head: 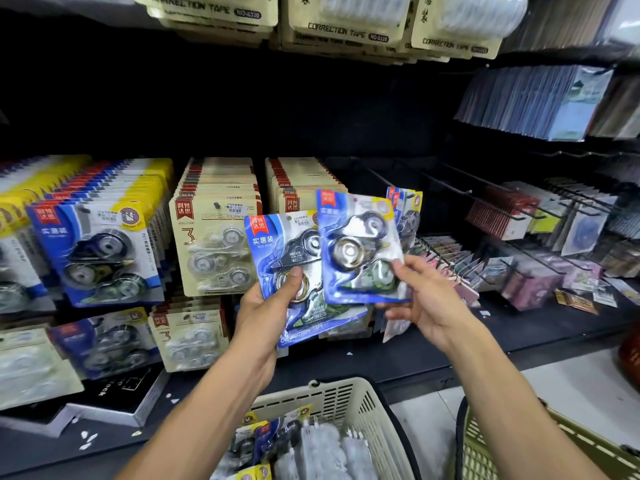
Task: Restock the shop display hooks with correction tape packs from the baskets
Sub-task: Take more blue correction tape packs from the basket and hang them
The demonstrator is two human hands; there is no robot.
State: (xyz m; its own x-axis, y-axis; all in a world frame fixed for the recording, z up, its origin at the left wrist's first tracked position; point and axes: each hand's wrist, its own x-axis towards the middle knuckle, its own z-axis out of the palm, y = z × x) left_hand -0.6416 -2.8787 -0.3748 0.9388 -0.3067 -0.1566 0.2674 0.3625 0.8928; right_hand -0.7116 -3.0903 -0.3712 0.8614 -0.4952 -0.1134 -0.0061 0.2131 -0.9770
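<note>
- The right hand (420,296) pinches one blue pack (360,247) by its lower right corner, at the centre of the frame; the pack stands upright, its long axis running up and slightly tilted left, red label at the top.
- The left hand (266,313) grips a small stack of blue packs (277,258) just left of it, thumb pressed on the front; the two overlap.
- A few blue packs (405,209) already hang on a hook just up and right of the held pack, so I judge that hook is the target, and the right hand is nearer.
- The pack's top edge must lead, up and away.
- More packs lie in the cream basket (346,403) at the lower centre.
</note>
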